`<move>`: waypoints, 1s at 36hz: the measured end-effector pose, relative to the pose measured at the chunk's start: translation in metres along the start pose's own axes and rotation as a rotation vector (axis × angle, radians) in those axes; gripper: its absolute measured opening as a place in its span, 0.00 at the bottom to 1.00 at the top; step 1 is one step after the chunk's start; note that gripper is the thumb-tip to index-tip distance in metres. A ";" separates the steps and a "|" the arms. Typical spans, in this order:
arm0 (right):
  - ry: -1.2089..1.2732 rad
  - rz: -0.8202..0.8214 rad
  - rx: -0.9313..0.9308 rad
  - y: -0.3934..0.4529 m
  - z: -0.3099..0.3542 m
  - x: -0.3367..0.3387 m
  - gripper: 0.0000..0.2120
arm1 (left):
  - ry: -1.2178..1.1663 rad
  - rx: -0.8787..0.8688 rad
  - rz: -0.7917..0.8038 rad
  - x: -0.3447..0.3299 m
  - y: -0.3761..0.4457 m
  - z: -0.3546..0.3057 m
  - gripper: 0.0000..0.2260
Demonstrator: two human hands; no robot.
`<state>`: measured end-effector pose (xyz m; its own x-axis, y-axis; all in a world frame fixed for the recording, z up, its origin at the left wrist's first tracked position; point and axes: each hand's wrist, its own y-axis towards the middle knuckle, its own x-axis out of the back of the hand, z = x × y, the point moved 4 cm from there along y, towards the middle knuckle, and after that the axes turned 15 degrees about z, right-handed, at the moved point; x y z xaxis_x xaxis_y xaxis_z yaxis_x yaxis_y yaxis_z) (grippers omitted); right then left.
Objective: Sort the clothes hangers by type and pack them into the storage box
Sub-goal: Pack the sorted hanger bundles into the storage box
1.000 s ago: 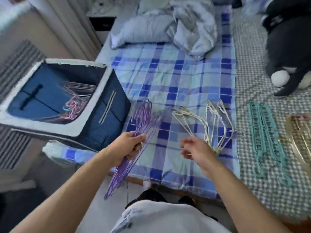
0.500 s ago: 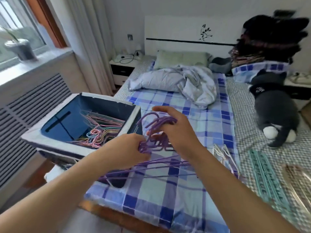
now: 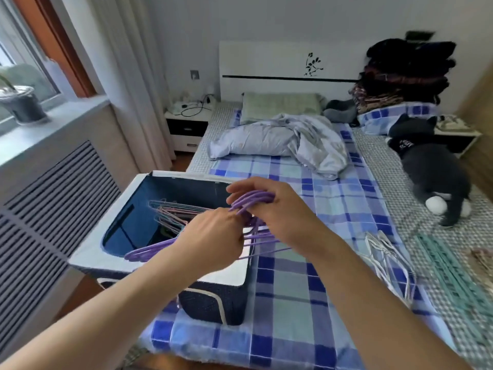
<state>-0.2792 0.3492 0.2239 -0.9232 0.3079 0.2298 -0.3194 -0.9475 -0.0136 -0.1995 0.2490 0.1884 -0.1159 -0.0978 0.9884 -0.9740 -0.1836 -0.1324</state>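
Purple hangers [image 3: 248,237] bunched over storage box [image 3: 234,276] at bed's [image 3: 293,303] left edge: right hand [image 3: 277,209] grips hooks, left hand [image 3: 213,239] clamps shoulders, likely squaring bundle to fit.

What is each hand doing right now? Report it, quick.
Left hand: grips the purple hangers above the box.
Right hand: holds the hooks of the same bundle.

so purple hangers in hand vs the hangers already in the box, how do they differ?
The purple hangers are one colour; the hangers in the box are mixed pink, blue and pale. The purple hangers are held bunched above the storage box rim by the left hand and right hand; the boxed hangers lie loose inside, untouched. Both look like thin wire-type hangers.
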 end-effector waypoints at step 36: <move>1.017 -0.754 -0.184 0.213 -0.010 -0.022 0.10 | -1.251 0.070 -0.217 -0.026 0.073 0.138 0.16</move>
<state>-0.3287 0.1418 0.2065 -0.2222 0.7651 -0.6043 -0.7823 -0.5099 -0.3579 -0.2408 0.1027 0.1430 0.3429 -0.9051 0.2513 -0.9332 -0.3588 -0.0190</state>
